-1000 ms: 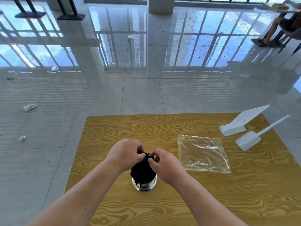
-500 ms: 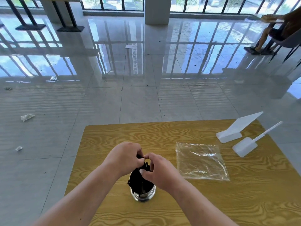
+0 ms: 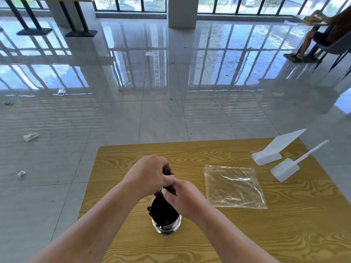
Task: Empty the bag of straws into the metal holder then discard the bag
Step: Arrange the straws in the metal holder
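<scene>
A round metal holder (image 3: 168, 225) stands on the wooden table (image 3: 247, 234), near its front middle. A bundle of black straws (image 3: 161, 209) stands in it, tops leaning toward me. My left hand (image 3: 150, 175) grips the upper ends of the straws with curled fingers. My right hand (image 3: 183, 198) pinches the same bundle just below and to the right. The clear plastic bag (image 3: 234, 187) lies flat on the table to the right of the holder, apart from both hands.
Two white plastic stands (image 3: 269, 154) (image 3: 284, 168) sit at the table's far right corner. Scraps of paper (image 3: 30, 137) lie on the glossy tiled floor to the left. A seated person (image 3: 326, 33) is far off at the upper right.
My hands have shifted slightly on the straw tops, the right one lower against the bundle. The view tilted up. The bag has not moved.
</scene>
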